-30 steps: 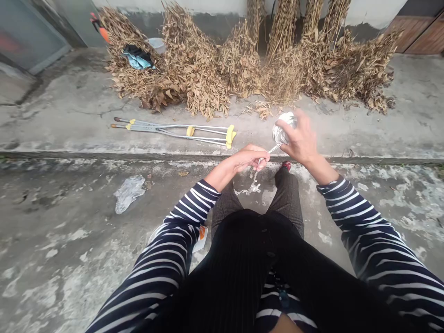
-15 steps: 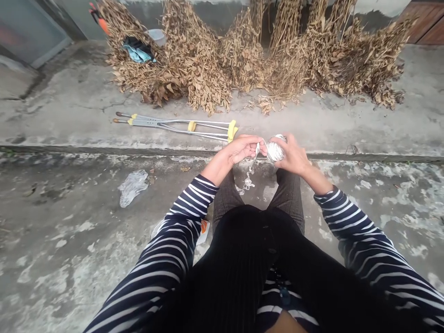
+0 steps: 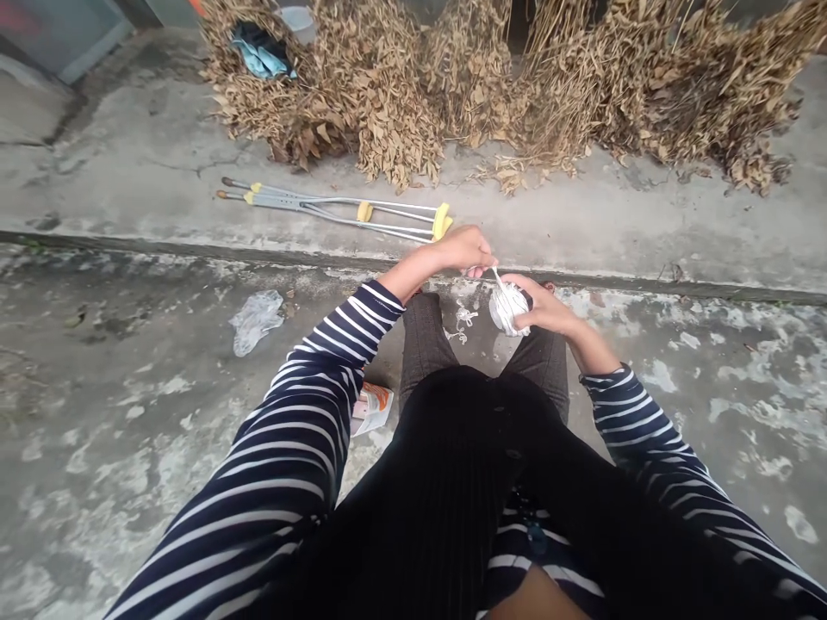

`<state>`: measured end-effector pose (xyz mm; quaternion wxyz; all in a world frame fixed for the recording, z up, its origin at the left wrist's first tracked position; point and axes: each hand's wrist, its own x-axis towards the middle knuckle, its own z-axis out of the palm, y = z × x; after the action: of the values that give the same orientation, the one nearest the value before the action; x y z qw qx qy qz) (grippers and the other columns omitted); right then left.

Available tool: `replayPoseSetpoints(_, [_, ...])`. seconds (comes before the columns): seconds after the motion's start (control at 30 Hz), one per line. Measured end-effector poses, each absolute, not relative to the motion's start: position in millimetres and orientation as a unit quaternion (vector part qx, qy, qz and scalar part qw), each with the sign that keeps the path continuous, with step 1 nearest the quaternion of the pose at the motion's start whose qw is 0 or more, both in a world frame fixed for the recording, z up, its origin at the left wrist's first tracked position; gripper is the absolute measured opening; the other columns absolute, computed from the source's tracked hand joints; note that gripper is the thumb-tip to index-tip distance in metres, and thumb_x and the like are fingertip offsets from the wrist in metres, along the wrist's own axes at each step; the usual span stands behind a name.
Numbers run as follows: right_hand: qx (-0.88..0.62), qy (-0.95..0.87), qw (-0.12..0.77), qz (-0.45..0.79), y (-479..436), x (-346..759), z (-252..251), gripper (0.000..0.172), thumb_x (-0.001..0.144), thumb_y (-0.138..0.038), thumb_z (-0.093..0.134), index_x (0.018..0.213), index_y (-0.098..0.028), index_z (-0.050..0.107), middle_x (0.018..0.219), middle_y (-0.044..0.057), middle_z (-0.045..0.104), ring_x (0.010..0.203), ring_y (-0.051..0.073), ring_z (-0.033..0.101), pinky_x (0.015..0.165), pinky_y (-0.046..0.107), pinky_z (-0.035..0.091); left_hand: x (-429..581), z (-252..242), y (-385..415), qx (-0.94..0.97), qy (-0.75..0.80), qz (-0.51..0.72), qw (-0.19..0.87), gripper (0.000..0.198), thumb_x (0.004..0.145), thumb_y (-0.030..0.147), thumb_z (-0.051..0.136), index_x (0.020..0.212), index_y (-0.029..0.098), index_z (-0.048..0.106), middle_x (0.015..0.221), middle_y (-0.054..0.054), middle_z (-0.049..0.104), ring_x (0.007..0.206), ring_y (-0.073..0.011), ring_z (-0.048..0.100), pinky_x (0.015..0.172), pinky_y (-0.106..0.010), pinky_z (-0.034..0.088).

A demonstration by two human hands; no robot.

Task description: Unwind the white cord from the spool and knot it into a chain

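Note:
My right hand is wrapped round the right side of a ball of white cord, held above the ground between my knees. From the top of the ball a short white strand runs up to my left hand, whose fingers are pinched on it. Loose curls of white cord show below, between my legs; whether they hang or lie on the ground I cannot tell.
A pair of grey crutches with yellow pads lies on the concrete ledge ahead. Dried leafy stalks lean along the wall, with a blue and black cloth on them. A clear plastic bag and an orange-and-white packet lie on the ground.
My left hand has risen above the ball, turned over and closed on the strand, which is now pulled straight. The ball has dropped slightly in my right hand. The view has tilted down.

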<state>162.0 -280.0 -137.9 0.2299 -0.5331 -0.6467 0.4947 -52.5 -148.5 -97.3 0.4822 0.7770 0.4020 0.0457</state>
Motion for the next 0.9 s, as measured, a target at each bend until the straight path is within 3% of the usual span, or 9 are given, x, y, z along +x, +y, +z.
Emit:
replayPoseSetpoints(0.17, [-0.513, -0.571, 0.249, 0.591, -284.9, 161.6, -138.3, 0.082, 0.055, -0.021, 0.070, 0.136, -0.027, 0.057, 0.130, 0.004, 0.059, 0.120, 0.031, 0.053, 0.110, 0.047, 0.041, -56.0, -120.3, -148.7, 0.796, 0.393, 0.014, 0.460, 0.034, 0.083, 0.034, 0.074, 0.056, 0.013, 0.070, 0.056, -0.005, 0.065, 0.053, -0.0131, 0.057, 0.061, -0.028, 0.042])
replayPoseSetpoints(0.33, [-0.487, -0.490, 0.293, 0.661, -292.4, 162.9, -136.0, 0.084, 0.051, -0.018, 0.070, 0.134, -0.028, 0.058, 0.132, 0.002, 0.061, 0.131, 0.031, 0.050, 0.116, 0.045, 0.037, -47.2, -146.0, -154.3, 0.791, 0.372, 0.117, 0.472, 0.013, 0.078, 0.021, 0.076, 0.071, 0.010, 0.075, 0.062, -0.001, 0.065, 0.057, -0.0098, 0.053, 0.062, -0.025, 0.039])
replayPoseSetpoints(0.4, [-0.477, -0.473, 0.313, 0.672, -294.0, 163.5, -135.7, 0.084, 0.050, -0.019, 0.070, 0.133, -0.028, 0.059, 0.134, 0.002, 0.061, 0.133, 0.031, 0.049, 0.118, 0.045, 0.036, -44.2, -153.4, -164.6, 0.747, 0.374, 0.163, 0.525, 0.010, 0.079, 0.019, 0.075, 0.083, 0.010, 0.076, 0.074, -0.003, 0.071, 0.062, -0.0099, 0.056, 0.062, -0.024, 0.043])
replayPoseSetpoints(0.57, [-0.455, -0.457, 0.338, 0.686, -293.9, 164.5, -137.2, 0.083, 0.050, -0.018, 0.070, 0.133, -0.028, 0.060, 0.139, 0.002, 0.061, 0.136, 0.030, 0.049, 0.120, 0.044, 0.035, -50.6, -159.0, -202.4, 0.582, 0.314, 0.287, 0.693, 0.036, 0.084, 0.031, 0.077, 0.114, 0.012, 0.072, 0.113, -0.013, 0.075, 0.094, -0.0173, 0.069, 0.069, -0.025, 0.055])
replayPoseSetpoints(0.73, [-0.456, -0.440, 0.339, 0.696, -293.6, 163.4, -140.1, 0.082, 0.050, -0.018, 0.071, 0.131, -0.027, 0.061, 0.129, 0.002, 0.065, 0.123, 0.029, 0.054, 0.111, 0.042, 0.041, -58.3, -161.4, -220.3, 0.544, 0.311, 0.293, 0.722, 0.042, 0.073, 0.031, 0.088, 0.106, 0.011, 0.074, 0.103, -0.011, 0.077, 0.091, -0.0178, 0.071, 0.074, -0.028, 0.059])
replayPoseSetpoints(0.9, [-0.446, -0.441, 0.329, 0.706, -295.7, 161.4, -137.2, 0.081, 0.052, -0.019, 0.072, 0.132, -0.027, 0.061, 0.127, 0.003, 0.065, 0.123, 0.029, 0.055, 0.111, 0.043, 0.040, -59.9, -165.5, -213.1, 0.557, 0.377, 0.244, 0.699, 0.026, 0.075, 0.029, 0.084, 0.091, 0.009, 0.076, 0.083, -0.007, 0.076, 0.063, -0.0109, 0.065, 0.063, -0.026, 0.054])
